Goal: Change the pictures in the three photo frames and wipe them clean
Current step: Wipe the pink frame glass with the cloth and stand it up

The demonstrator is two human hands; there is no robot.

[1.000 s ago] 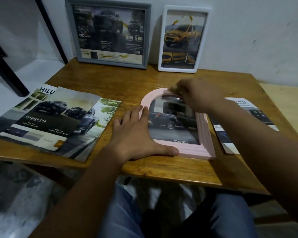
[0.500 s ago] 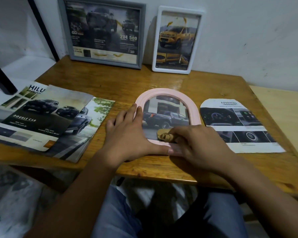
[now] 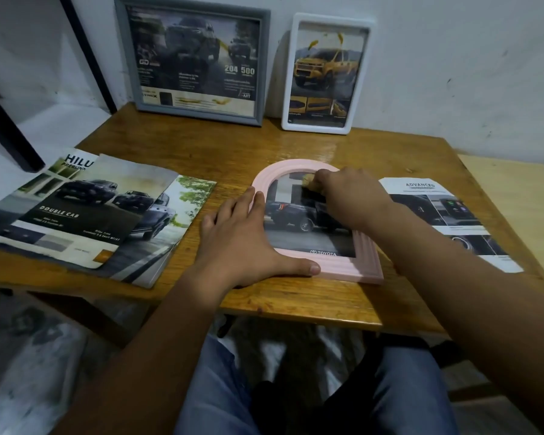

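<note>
A pink arched photo frame (image 3: 343, 267) lies flat on the wooden table (image 3: 296, 296), holding a picture of a dark pickup truck. My left hand (image 3: 242, 243) rests flat on the frame's left side, thumb along its bottom edge. My right hand (image 3: 346, 193) grips a small yellowish cloth (image 3: 309, 180) and presses it on the glass near the arch's top. A grey frame (image 3: 198, 62) and a white frame (image 3: 325, 73) lean upright against the wall at the back.
Car brochures (image 3: 88, 215) lie stacked on the table's left side. A cut-out arched brochure page (image 3: 446, 215) lies to the right of the pink frame. A dark diagonal bar (image 3: 10, 130) stands at the far left. My knees are under the table's front edge.
My right hand with the cloth went from the frame's top down to its bottom edge, then back up to the top. My left hand stayed on the frame's left side.
</note>
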